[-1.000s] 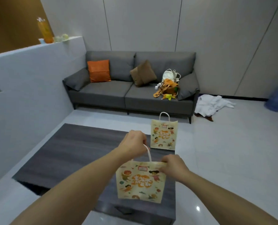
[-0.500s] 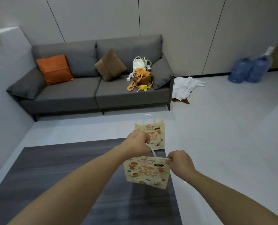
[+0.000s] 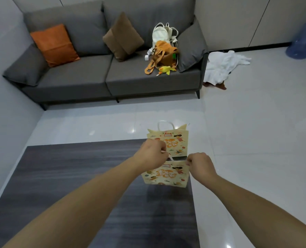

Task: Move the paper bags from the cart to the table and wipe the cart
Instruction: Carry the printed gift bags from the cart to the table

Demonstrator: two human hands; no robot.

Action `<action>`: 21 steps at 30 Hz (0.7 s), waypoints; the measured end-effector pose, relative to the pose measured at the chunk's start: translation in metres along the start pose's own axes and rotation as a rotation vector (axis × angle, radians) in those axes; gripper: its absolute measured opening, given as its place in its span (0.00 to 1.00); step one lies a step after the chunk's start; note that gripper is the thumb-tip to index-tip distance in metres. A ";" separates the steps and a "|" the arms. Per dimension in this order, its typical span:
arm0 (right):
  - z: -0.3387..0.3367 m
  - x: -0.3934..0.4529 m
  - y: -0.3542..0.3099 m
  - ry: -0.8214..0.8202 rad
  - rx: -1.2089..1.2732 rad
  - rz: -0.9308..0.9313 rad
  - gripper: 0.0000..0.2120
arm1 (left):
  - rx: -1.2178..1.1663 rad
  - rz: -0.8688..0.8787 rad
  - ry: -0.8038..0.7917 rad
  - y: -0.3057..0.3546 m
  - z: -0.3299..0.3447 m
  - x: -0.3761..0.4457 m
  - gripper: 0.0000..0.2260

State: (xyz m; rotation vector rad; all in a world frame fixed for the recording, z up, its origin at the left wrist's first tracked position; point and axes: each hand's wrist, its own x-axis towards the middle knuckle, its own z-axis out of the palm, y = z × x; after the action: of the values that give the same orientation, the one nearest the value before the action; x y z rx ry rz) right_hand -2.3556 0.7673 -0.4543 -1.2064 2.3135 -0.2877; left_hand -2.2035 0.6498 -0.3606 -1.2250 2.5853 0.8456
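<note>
A cream paper bag with cartoon prints (image 3: pixel 166 175) hangs just above the dark wooden table (image 3: pixel 77 176), near its far right corner. My left hand (image 3: pixel 151 154) grips the bag's white handle. My right hand (image 3: pixel 199 164) pinches the bag's top right edge. A second matching paper bag (image 3: pixel 174 140) stands upright on the table's far right corner, just behind the held one. The cart is out of view.
A grey sofa (image 3: pixel 87 77) with orange and brown cushions and a pile of bags stands beyond the table. White cloth (image 3: pixel 221 67) lies on the tiled floor to the sofa's right. Blue water bottles (image 3: pixel 304 42) sit at the far right wall.
The view has turned left and tipped down while I came closer to the table. The held bag has come forward and lower over the table's far right corner, close to the standing bag.
</note>
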 end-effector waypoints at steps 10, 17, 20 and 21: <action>0.009 0.057 0.020 0.009 -0.019 0.065 0.10 | 0.010 -0.063 -0.044 -0.001 0.022 0.040 0.09; 0.022 0.041 0.028 -0.018 0.083 0.074 0.16 | -0.010 -0.077 -0.102 -0.001 0.042 0.040 0.21; 0.029 0.034 0.031 0.000 0.129 0.018 0.20 | 0.012 -0.059 -0.090 0.000 0.044 0.038 0.23; 0.030 0.033 0.032 -0.002 0.123 0.004 0.21 | 0.016 -0.056 -0.083 0.000 0.045 0.036 0.24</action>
State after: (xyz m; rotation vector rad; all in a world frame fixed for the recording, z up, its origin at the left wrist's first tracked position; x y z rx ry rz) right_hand -2.3774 0.7607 -0.5036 -1.1407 2.2609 -0.4201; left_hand -2.2312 0.6504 -0.4113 -1.2249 2.4768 0.8441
